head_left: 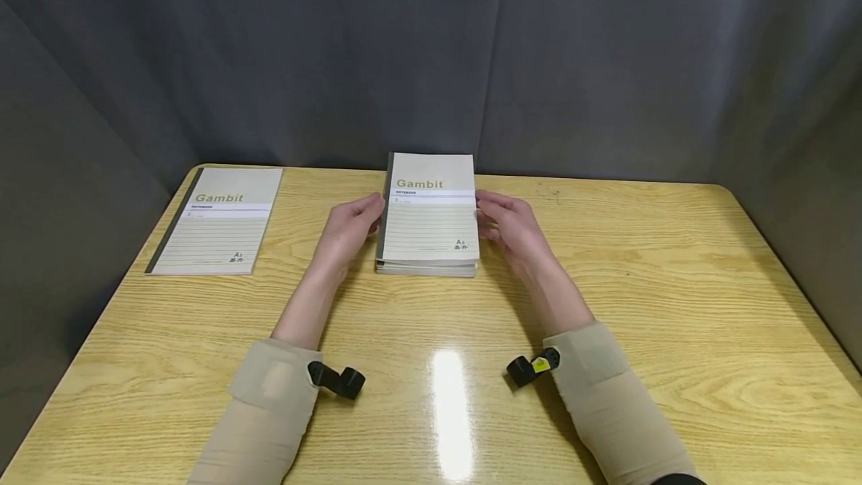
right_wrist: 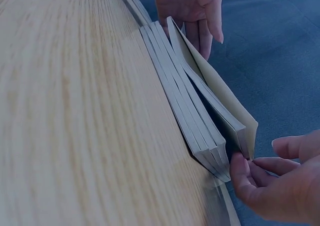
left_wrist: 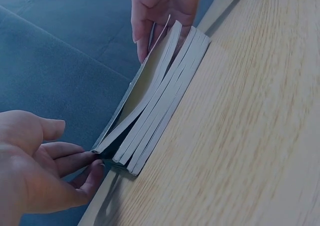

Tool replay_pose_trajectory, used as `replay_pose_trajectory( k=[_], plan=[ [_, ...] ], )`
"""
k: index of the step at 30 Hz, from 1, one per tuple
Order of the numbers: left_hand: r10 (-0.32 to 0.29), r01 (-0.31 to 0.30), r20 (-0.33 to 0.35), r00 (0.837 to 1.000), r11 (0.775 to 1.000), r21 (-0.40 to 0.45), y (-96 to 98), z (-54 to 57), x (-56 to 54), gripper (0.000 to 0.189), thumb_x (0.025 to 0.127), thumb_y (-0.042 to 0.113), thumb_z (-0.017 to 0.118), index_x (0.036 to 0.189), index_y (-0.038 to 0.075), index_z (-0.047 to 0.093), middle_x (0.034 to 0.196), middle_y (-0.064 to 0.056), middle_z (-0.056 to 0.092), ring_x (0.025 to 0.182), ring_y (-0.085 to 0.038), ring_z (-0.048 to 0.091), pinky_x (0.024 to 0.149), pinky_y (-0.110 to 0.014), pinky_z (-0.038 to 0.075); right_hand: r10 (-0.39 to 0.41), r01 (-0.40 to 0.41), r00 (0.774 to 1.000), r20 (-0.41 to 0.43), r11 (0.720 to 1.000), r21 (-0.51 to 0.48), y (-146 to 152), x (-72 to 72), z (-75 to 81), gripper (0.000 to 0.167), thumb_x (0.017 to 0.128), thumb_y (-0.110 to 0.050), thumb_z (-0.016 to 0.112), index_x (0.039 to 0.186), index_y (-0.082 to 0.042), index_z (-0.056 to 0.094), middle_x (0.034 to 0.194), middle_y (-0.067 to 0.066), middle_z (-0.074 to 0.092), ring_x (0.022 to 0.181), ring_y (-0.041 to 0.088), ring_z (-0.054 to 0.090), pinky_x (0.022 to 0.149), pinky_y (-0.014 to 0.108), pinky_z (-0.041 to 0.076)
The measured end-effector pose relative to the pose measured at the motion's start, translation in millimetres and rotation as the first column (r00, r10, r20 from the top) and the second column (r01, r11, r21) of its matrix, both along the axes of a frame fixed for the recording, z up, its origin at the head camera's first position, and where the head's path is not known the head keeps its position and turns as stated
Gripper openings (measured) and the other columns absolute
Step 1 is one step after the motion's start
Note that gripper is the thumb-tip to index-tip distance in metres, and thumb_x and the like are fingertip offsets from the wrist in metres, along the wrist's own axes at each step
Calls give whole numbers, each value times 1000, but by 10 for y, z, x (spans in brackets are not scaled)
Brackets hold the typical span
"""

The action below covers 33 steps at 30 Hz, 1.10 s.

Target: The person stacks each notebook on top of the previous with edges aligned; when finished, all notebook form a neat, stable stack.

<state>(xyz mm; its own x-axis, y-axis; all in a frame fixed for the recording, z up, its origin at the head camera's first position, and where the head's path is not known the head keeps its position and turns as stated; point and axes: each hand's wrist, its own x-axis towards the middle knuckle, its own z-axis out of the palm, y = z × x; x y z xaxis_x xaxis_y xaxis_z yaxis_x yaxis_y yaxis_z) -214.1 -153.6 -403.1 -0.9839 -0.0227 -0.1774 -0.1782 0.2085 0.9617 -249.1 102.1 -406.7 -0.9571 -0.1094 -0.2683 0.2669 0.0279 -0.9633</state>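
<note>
Left hand [head_left: 345, 234] and right hand [head_left: 515, 229] both have fingers bent under the top notebook [head_left: 431, 219], so its sides are kinda lifted off the stack [head_left: 426, 271] on the desk [head_left: 673, 283]. Matching notebook [head_left: 214, 227] sits way off left, dark curtain [head_left: 337, 58] right behind.

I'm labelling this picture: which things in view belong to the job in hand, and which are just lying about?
Job in hand:
stack of Gambit A5 notebooks
left fingers and right fingers, at its sides

Apparently just lying about:
single Gambit A5 notebook, untouched at the left of the wooden table; possibly wanted too
</note>
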Motion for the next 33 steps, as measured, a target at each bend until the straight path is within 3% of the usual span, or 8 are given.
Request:
replay_pose_trajectory(
  k=[5, 10, 16, 23, 33],
  plan=[
    [-4, 4, 2, 1000, 1000, -29, -6, -8, 4, 52, 109, 36, 48, 152, 6, 48, 166, -6, 39, 157, -20, 31, 127, -39, 31, 12, -12, 1000, -5, 1000, 9, -3, 11, 11, 44, 109, -17, 47, 151, -4, 50, 148, 13, 57, 113, 15, 59, 93, 24, 52],
    [-9, 9, 7, 1000, 998, -55, 1, -3, 2, 52, 110, 36, 47, 152, 6, 48, 166, -7, 39, 157, -21, 31, 126, -40, 33, 21, -21, 1000, -1, 1000, 10, 5, 11, 11, 45, 109, -17, 47, 151, -3, 50, 149, 13, 56, 118, 18, 58, 101, 30, 51],
    [-17, 18, 15, 1000, 996, -91, 1, -17, -9, 54, 110, 36, 46, 154, 3, 45, 165, -10, 39, 158, -25, 30, 130, -40, 25, 33, -33, 999, -3, 999, 22, 12, 13, 12, 44, 109, -16, 47, 151, -2, 50, 153, 13, 54, 121, 18, 58, 104, 31, 52],
    [-25, 28, 30, 999, 994, -105, 11, -15, -2, 55, 110, 37, 46, 154, 3, 45, 164, -11, 41, 157, -25, 31, 130, -40, 24, 27, -28, 1000, 5, 999, 37, 7, 14, 26, 46, 109, -15, 48, 153, -1, 46, 156, 12, 50, 118, 15, 57, 106, 33, 52],
    [-64, 61, -11, 998, 982, -178, 3, -26, -7, 59, 111, 41, 42, 158, 5, 39, 168, -9, 33, 159, -25, 26, 131, -41, 23, 22, -21, 1000, -6, 996, 91, -11, 34, 56, 49, 106, -14, 52, 154, -2, 46, 159, 12, 49, 136, 23, 55, 112, 39, 50]
  ],
)
